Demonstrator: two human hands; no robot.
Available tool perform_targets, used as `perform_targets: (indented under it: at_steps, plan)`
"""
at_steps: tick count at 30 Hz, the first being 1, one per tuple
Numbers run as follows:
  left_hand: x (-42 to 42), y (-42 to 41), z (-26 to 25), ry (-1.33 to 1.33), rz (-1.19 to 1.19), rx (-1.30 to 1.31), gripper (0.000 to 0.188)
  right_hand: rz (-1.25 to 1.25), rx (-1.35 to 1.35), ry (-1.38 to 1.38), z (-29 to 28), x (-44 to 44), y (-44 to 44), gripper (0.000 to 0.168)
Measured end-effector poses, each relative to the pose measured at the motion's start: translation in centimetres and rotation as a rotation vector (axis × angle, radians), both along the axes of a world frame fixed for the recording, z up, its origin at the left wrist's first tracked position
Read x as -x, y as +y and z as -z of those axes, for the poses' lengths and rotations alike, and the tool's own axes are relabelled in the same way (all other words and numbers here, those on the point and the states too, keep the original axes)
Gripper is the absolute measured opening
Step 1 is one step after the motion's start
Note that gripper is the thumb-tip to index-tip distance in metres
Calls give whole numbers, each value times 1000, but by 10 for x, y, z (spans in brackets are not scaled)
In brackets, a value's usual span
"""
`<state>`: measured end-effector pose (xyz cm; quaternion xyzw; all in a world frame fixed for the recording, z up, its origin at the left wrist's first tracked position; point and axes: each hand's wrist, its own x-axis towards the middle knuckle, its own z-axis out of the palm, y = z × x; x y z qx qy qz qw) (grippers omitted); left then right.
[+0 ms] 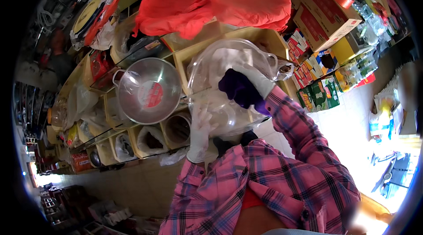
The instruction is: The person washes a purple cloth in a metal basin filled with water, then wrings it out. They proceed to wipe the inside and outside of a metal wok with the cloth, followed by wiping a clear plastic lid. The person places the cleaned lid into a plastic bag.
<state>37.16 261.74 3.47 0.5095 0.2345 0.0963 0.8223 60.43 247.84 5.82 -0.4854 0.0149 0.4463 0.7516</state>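
A large, round, see-through vessel or cover [228, 116], perhaps plastic, is tilted in front of me; the wooden compartments show through it. It has a looped handle on its right. My white-gloved left hand [200, 132] grips its near-left edge, fingers pointing away from me. In my gloved right hand [256, 78] is a bunched dark purple cloth [236, 86], held against the clear surface. Left of the vessel sits a shiny metal pan [150, 89] with a loop handle and a red-and-white label inside.
Red plastic bags or cloth [244, 0] cover something at the far side. Divided wooden bins [135, 139] hold goods and a brown pot [178, 127]. Cardboard cartons [325, 17] and drink packs [319, 96] are stacked right. Pale floor tiles [353, 116] lie beyond.
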Motion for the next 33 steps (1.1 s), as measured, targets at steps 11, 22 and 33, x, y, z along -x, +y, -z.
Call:
perform_targets:
  at_steps: [11, 22, 33]
  plan:
    - [35, 17, 12, 50, -106, 67, 85, -122, 634, -896, 78, 22, 67, 95]
    - [37, 27, 38, 95, -141, 206, 84, -285, 346, -233, 21, 42, 65, 46]
    - [6, 28, 68, -28, -33, 210, 89, 6, 279, -206, 80, -22, 62, 67]
